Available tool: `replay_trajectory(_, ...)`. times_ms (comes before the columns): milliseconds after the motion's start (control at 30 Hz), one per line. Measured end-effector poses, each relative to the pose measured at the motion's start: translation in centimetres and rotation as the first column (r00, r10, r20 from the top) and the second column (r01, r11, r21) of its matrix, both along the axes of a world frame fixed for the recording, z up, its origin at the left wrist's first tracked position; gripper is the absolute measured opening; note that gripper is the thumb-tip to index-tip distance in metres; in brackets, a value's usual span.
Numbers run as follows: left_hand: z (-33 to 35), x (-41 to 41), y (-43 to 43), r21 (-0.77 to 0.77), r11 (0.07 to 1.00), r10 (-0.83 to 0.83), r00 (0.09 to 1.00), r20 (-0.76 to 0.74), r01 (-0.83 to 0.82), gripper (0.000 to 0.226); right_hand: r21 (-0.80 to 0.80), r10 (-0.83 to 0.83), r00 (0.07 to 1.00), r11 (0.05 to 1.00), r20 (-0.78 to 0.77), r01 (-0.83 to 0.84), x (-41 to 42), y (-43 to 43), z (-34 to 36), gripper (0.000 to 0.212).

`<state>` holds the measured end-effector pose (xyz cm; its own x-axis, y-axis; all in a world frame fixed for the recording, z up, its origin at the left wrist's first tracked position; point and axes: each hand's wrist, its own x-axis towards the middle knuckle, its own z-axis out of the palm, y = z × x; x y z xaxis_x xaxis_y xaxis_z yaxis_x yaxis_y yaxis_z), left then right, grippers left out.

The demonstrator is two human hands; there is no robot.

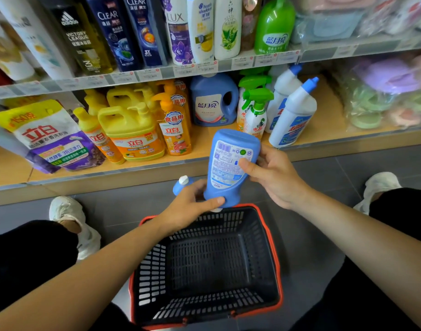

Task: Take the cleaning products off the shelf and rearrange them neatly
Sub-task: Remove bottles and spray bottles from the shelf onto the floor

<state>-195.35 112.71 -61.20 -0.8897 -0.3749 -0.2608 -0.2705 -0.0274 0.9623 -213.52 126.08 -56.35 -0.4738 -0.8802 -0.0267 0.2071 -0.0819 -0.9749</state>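
Note:
A blue cleaning bottle (229, 163) is held upside down above an empty black basket (271, 254) with a red rim. My left hand (188, 209) grips its neck end, near the blue-and-white cap (181, 183). My right hand (274, 175) holds its upper side, thumb on the back label. On the lower shelf (204, 144) behind stand a blue detergent jug (213, 101), green-trigger spray bottles (256, 111), white bottles with blue caps (293, 113), yellow jugs (128, 130), orange pump bottles (175, 125) and a detergent pouch (52, 139).
The upper shelf (157, 72) carries shampoo and body-wash bottles behind price tags. Packaged plastic items (383, 91) fill the shelves at right. The basket sits on a grey tiled floor (324, 168) between my knees, with my white shoes (68, 213) on either side.

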Motion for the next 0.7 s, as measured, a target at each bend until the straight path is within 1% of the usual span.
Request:
replay_trajectory(67, -0.4, -0.5, -0.4, 0.104, 0.991, 0.084, 0.996, -0.015, -0.082, 0.046, -0.003, -0.047, 0.998, 0.999, 0.04, 0.047, -0.6, -0.4, -0.3, 0.038)
replay_trajectory(133, -0.6, -1.0, -0.8, 0.167, 0.971, 0.176, 0.984, -0.004, -0.173, 0.052, 0.007, -0.102, 0.995, 0.995, 0.019, 0.102, -1.4, -0.9, -0.7, 0.039)
replay_trajectory(167, -0.7, -1.3, -1.0, 0.163, 0.962, 0.224, 0.975, 0.0, -0.221, 0.054, 0.031, -0.126, 0.992, 0.992, -0.01, 0.126, -1.9, -1.2, -0.9, 0.039)
replay_trajectory(233, -1.0, -1.9, -1.8, 0.097, 0.946, 0.31, 0.951, 0.002, -0.309, 0.056, 0.109, -0.151, 0.985, 0.981, -0.088, 0.16, -3.2, -1.8, -1.5, 0.037)
replay_trajectory(267, -1.1, -2.3, -2.4, 0.058, 0.936, 0.348, 0.937, -0.008, -0.347, 0.054, 0.161, -0.146, 0.977, 0.972, -0.155, 0.171, -4.1, -2.1, -1.8, 0.035)
replay_trajectory(300, -1.3, -2.6, -3.2, 0.012, 0.925, 0.379, 0.925, -0.018, -0.379, 0.051, 0.222, -0.126, 0.957, 0.957, -0.262, 0.187, -5.2, -2.3, -2.1, 0.032)
replay_trajectory(333, -1.5, -3.0, -4.2, -0.051, 0.917, 0.394, 0.919, -0.021, -0.395, 0.046, 0.286, -0.089, 0.911, 0.933, -0.402, 0.217, -6.3, -2.6, -2.3, 0.03)
replay_trajectory(367, -1.6, -3.4, -5.2, -0.14, 0.911, 0.391, 0.92, -0.015, -0.389, 0.04, 0.333, -0.049, 0.844, 0.905, -0.533, 0.263, -7.6, -2.9, -2.3, 0.029)
replay_trajectory(400, -1.8, -3.9, -6.2, -0.248, 0.9, 0.37, 0.929, -0.003, -0.359, 0.037, 0.348, -0.03, 0.777, 0.882, -0.629, 0.316, -8.8, -3.3, -2.2, 0.028)
replay_trajectory(433, -2.0, -4.4, -7.1, -0.361, 0.879, 0.338, 0.941, 0.016, -0.31, 0.037, 0.335, -0.036, 0.725, 0.87, -0.688, 0.362, -9.9, -3.8, -1.9, 0.028)
replay_trajectory(500, -2.6, -5.5, -8.3, -0.552, 0.809, 0.283, 0.957, 0.064, -0.202, 0.04, 0.29, -0.04, 0.619, 0.858, -0.784, 0.423, -11.9, -4.9, -1.1, 0.033)
replay_trajectory(533, -3.0, -6.1, -8.6, -0.604, 0.782, 0.256, 0.963, 0.083, -0.156, 0.044, 0.273, -0.01, 0.541, 0.856, -0.841, 0.439, -12.9, -5.4, -0.9, 0.039)
replay_trajectory(600, -4.2, -7.4, -8.9, -0.646, 0.759, 0.205, 0.972, 0.116, -0.083, 0.047, 0.272, 0.105, 0.365, 0.853, -0.925, 0.445, -15.0, -6.2, -0.5, 0.055)
replay_trajectory(633, -4.9, -7.9, -8.9, -0.668, 0.743, 0.183, 0.974, 0.137, -0.046, 0.048, 0.286, 0.153, 0.314, 0.852, -0.937, 0.438, -15.9, -6.5, -0.4, 0.063)
replay_trajectory(667, -5.7, -8.4, -8.9, -0.696, 0.718, 0.162, 0.973, 0.167, 0.0, 0.049, 0.305, 0.186, 0.298, 0.85, -0.936, 0.43, -16.8, -6.7, -0.4, 0.069)
replay_trajectory(700, -6.5, -8.8, -9.0, -0.724, 0.687, 0.138, 0.969, 0.205, 0.055, 0.052, 0.326, 0.207, 0.305, 0.847, -0.93, 0.42, -17.6, -6.9, -0.5, 0.073)
